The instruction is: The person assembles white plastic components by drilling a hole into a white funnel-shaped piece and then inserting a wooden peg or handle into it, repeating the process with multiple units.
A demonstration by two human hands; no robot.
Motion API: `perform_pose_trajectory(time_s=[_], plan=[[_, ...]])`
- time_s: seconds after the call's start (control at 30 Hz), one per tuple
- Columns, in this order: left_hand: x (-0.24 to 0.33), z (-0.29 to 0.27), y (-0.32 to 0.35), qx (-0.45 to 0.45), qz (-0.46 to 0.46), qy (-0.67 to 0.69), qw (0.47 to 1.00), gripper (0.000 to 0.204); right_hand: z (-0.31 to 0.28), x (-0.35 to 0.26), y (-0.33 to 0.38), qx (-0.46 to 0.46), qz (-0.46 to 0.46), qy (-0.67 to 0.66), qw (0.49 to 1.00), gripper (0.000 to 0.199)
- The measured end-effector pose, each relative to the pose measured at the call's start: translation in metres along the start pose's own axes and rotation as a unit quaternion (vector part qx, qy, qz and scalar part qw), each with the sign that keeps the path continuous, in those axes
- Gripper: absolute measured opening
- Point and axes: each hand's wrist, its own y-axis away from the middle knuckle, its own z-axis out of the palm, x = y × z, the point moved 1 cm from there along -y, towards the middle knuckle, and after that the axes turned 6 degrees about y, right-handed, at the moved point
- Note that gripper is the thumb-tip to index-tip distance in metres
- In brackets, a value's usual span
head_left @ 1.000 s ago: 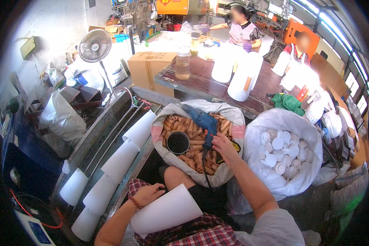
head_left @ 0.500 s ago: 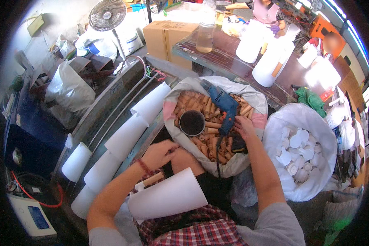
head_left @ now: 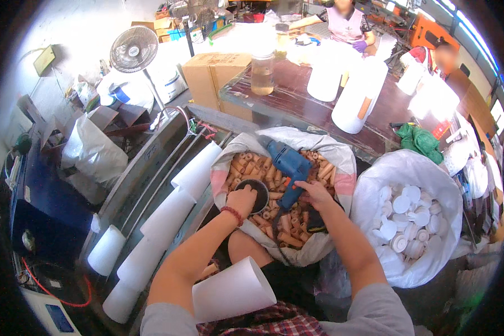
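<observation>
A blue power drill (head_left: pixel 288 159) lies over a white woven sack (head_left: pixel 341 151) filled with short tan wooden pieces (head_left: pixel 313 227). My right hand (head_left: pixel 315 194) is closed round the drill's handle. My left hand (head_left: pixel 242 200) reaches into a round container (head_left: pixel 257 186) with dark contents, resting among the wooden pieces. Its fingers are bent together, and whatever they pinch is hidden. Across my lap lies a white tapered cylinder (head_left: pixel 232 288), its wide open end facing right. A piece of its tan handle shows behind my left forearm.
More white cylinders (head_left: pixel 165 224) lie in a row at my left. To the right stands a white sack (head_left: pixel 453 190) of white discs (head_left: pixel 406 215). Beyond are a dark table (head_left: pixel 288 101) bearing a jar (head_left: pixel 262 73) and cylinders, a carton (head_left: pixel 207 78), a fan (head_left: pixel 133 49) and two people.
My left hand has moved from beside my knee into the round container. My right hand has taken hold of the drill's handle. The view has shifted a little.
</observation>
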Motion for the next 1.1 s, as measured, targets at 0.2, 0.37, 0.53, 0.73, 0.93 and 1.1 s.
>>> perform_pose_trajectory(time_s=[0.2,0.37,0.53,0.73,0.93,1.1], plan=[[-0.006,-0.011,0.002,0.012,0.01,0.032,0.999,0.013,0.02,0.011,-0.009,-0.028,0.002,-0.23,0.973,0.037],[-0.01,-0.015,0.012,0.071,0.003,0.08,0.994,0.015,0.05,-0.004,-0.006,-0.031,-0.032,-0.308,0.95,0.039],[-0.013,-0.013,0.004,0.058,-0.022,0.101,0.993,0.015,0.036,-0.011,0.004,-0.029,-0.04,-0.33,0.943,0.036],[-0.022,-0.023,0.023,0.186,-0.018,0.172,0.967,0.016,0.019,-0.046,0.123,-0.001,-0.111,-0.233,0.966,0.037],[-0.014,-0.073,0.074,0.155,-0.078,0.44,0.881,0.023,-0.019,-0.021,0.201,-0.091,-0.09,-0.272,0.954,0.04],[-0.051,-0.088,0.158,0.157,-0.192,0.573,0.781,0.016,0.001,0.028,0.201,-0.086,-0.018,-0.126,0.988,0.047]])
